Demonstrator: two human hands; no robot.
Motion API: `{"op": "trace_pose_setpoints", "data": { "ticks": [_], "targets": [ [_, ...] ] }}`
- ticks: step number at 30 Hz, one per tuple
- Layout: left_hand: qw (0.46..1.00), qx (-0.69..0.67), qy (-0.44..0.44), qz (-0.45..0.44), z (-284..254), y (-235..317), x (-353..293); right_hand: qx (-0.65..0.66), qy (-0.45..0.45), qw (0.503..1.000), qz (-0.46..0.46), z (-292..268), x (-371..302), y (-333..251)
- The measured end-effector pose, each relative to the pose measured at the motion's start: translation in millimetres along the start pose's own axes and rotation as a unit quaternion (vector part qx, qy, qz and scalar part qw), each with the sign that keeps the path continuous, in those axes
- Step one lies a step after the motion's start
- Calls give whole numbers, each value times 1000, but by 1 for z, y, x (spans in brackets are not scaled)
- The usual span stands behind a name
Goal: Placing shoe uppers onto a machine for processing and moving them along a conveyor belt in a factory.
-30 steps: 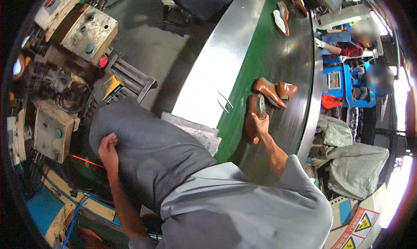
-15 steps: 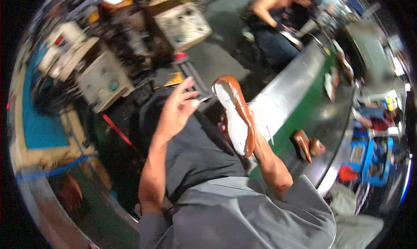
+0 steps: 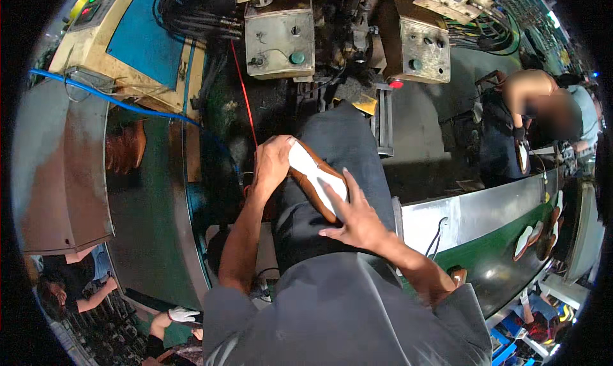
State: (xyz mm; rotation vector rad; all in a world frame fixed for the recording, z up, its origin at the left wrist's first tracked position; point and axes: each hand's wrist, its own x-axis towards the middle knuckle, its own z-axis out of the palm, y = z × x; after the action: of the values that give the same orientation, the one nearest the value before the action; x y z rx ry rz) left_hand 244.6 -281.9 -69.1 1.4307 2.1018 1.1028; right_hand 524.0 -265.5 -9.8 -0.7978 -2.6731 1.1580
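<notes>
A brown leather shoe upper [image 3: 309, 164] lies over my lap, its white underside facing up. My left hand [image 3: 273, 164] is closed around its far left end, the thumb pressing on the white face. Over the near right end, my right hand [image 3: 359, 220] rests with fingers spread, the fingertips at the white underside and the brown edge. The part of the upper beneath that hand is partly hidden. My legs in dark trousers [image 3: 345, 136] are below the piece.
Control boxes [image 3: 280, 44] on dirty machinery stand ahead. At right, a green conveyor belt [image 3: 476, 254] carries several brown shoe pieces [image 3: 525, 240]. Another person [image 3: 527, 104] sits at the upper right, holding a similar piece. At left runs another belt [image 3: 150, 222] beside a blue hose [image 3: 121, 102].
My view has swung left. The shoe upper, held up in my right hand before, is now lower over my lap. My left hand, empty and open earlier, now grips one end.
</notes>
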Motion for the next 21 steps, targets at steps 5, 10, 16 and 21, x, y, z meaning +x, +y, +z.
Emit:
{"op": "trace_pose_setpoints", "data": {
  "ticks": [5, 10, 16, 21],
  "targets": [
    [996, 13, 81, 18, 8, -15, -2, -149, -7, 989, 2, 10, 10, 6],
    [998, 17, 53, -43, 14, -23, -3, -150, 25, 987, -44, 8, 14, 3],
    [997, -5, 35, -72, 17, -27, -1, -132, 40, 990, -41, 15, 10, 10],
    [995, -42, -5, -86, 22, -37, 8, -126, 54, 990, -41, 7, 10, 10]
  ]
}}
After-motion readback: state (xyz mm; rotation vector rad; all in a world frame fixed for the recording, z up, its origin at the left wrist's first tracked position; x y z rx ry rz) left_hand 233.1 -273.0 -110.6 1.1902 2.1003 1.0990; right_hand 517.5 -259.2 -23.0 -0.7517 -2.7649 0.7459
